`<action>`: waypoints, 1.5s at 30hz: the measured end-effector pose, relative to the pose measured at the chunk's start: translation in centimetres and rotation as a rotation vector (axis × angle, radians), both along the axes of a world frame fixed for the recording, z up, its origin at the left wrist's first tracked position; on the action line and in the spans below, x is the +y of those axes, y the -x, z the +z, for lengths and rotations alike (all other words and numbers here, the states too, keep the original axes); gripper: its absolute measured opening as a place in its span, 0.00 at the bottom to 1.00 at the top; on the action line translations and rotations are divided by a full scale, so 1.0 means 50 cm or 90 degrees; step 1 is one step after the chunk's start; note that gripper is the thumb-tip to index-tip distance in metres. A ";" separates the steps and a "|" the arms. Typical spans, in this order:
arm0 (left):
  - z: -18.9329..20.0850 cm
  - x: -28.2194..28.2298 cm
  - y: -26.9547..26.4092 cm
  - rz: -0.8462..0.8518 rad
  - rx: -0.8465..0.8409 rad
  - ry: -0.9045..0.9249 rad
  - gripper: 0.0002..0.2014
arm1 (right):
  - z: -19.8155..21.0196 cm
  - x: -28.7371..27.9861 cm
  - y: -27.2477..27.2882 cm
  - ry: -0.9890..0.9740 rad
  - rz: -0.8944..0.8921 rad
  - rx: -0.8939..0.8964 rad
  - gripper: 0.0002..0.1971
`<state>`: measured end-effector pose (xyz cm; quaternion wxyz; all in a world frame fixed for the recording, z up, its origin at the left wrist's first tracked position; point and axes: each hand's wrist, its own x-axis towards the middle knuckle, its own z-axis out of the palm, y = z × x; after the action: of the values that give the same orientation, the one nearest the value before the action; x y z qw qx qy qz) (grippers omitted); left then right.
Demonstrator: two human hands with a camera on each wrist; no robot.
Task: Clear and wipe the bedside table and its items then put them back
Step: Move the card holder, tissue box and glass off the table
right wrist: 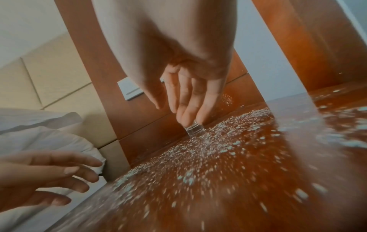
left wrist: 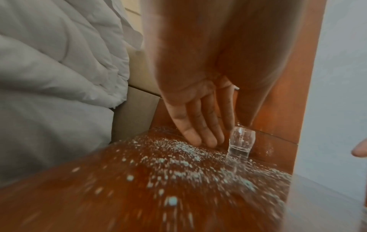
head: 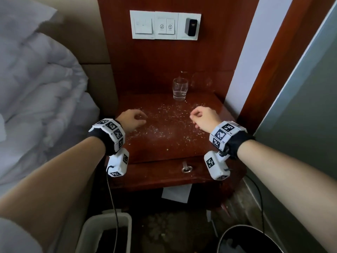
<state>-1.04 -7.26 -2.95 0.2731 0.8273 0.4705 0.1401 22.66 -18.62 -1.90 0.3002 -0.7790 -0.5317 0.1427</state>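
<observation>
At my far left the white duvet (head: 36, 84) lies bunched on the bed, pressed up against the padded headboard beside the bedside table (head: 164, 156). My left hand (head: 131, 119) hangs over the left edge of the tabletop, empty, the fingers (left wrist: 200, 125) loosely extended and side by side, pointing down toward the wood; whether the tips actually touch it I cannot tell. Below that wrist, on the floor, stands a white bin (head: 104, 234) with a dark inside.

Pale crumbs (head: 164, 121) are scattered across the middle of the tabletop, thickest between my two hands and thinning toward the front edge. At the back edge, about halfway along and close to the wooden wall panel, a clear drinking glass (head: 180, 89) stands upright with a little water in its bottom, apart from both hands. Above it on the panel sits a white switch plate (head: 165, 25) with a black unit plugged in at its right end. On the drawer front under the top is a metal ring pull (head: 186, 168), and a white sheet of paper (head: 176, 194) lies on the shelf beneath.

My right hand (head: 205, 119) hovers over the right side of the tabletop, holding nothing, its fingers (right wrist: 190, 97) loosely curled and hanging close together. Lower right, a round black bin (head: 242, 240) stands on the floor.
</observation>
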 end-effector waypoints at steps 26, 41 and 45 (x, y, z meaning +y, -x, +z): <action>-0.026 0.276 -0.079 0.073 0.156 0.162 0.42 | 0.003 0.358 -0.059 0.089 -0.078 -0.072 0.27; -0.038 0.268 -0.055 0.127 0.033 0.195 0.39 | -0.003 0.328 -0.054 0.041 -0.082 -0.063 0.07; -0.035 0.233 -0.050 0.176 -0.037 0.090 0.34 | 0.025 0.303 -0.049 0.038 -0.040 -0.074 0.07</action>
<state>1.48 4.39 -4.70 0.3219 0.7289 0.5807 0.1667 25.13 -3.50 -0.66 0.2495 -0.8109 -0.5191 0.1038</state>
